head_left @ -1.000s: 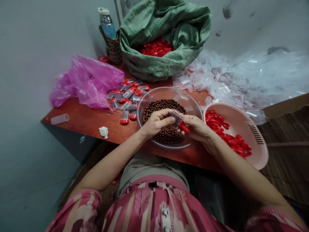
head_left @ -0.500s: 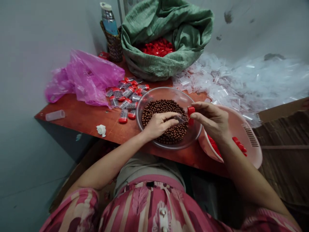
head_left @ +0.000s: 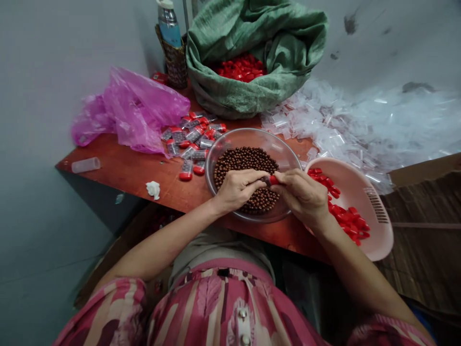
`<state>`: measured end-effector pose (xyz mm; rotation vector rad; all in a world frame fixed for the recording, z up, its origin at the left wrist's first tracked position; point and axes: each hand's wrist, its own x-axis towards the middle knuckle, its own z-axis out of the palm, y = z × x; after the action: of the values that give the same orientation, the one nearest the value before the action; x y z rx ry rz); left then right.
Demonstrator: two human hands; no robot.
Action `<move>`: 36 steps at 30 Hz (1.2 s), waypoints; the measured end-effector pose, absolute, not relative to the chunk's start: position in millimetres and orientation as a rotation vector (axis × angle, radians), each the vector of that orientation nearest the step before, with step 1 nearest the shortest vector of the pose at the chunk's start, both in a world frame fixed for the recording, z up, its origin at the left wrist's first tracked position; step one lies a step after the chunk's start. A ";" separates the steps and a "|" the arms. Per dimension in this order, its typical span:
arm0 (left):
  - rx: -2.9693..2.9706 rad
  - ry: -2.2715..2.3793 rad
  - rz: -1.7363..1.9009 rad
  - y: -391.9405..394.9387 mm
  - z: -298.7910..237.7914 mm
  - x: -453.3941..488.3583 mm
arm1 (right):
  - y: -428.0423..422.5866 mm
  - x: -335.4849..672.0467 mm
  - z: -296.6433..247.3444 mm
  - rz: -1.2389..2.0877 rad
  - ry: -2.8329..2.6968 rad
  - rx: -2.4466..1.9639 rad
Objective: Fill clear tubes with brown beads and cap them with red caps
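Note:
My left hand [head_left: 238, 188] and my right hand [head_left: 301, 196] meet over a clear bowl [head_left: 230, 144] of small brown beads [head_left: 245, 161]. The left hand's fingers are closed round a small clear vial that is mostly hidden. My right hand pinches a red cap [head_left: 273, 180] against the vial's end. A pink basin [head_left: 363, 192] with several red caps sits right of the bowl, partly under my right wrist.
Filled red-capped vials [head_left: 192, 144] lie in a heap left of the bowl. A green sack [head_left: 252, 53] of red caps stands at the back, a pile of empty clear vials [head_left: 345, 125] to the right, a pink plastic bag [head_left: 133, 113] and a bottle [head_left: 169, 24] to the left.
My right hand, which had lifted a red cap above the bowl's right rim, has come down and left to meet the left hand, the cap now against the vial.

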<state>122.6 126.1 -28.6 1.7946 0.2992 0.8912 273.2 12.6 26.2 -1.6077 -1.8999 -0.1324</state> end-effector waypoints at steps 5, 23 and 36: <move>1.921 0.315 0.946 123.8 -31.8 121.4 | 14.5 273.7 19.6 -0.209 -1.973 -1.608; 1.409 0.429 0.840 138.1 -37.3 133.1 | 52.7 284.7 34.4 0.377 -1.721 -1.713; 1.402 0.391 0.864 139.9 -35.7 132.8 | 43.8 299.8 14.6 1.064 -0.905 -1.342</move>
<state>132.8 139.9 -35.7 1.4023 0.3909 0.8638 299.8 43.8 14.6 -1.3421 -0.9053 1.0638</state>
